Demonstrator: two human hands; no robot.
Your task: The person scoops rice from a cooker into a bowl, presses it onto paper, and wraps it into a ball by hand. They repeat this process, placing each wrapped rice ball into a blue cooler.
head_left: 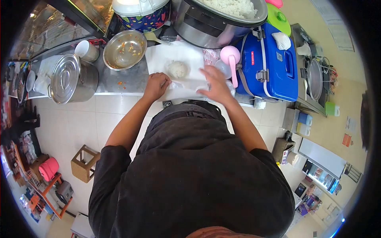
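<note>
A rounded mound of white rice [177, 70] lies on a sheet of white paper [160, 58] at the counter's front edge. My left hand [158, 85] is closed at the paper's near left edge, its fingertips pinching the sheet just below the rice. To the right of the mound, my right hand [216, 82] hovers over the paper's right side with fingers apart, slightly blurred, and nothing shows in it. Close to that hand lies a pink plastic scoop [231, 57], with clear plastic items partly hidden beneath it.
A steel bowl [125, 50] with orange food scraps and a lidded steel pot [75, 79] stand to the left. Behind the paper is a large cooker [202, 27] full of rice, beside a flower-patterned rice cooker [145, 18]. A blue cooler box [274, 67] stands on the right.
</note>
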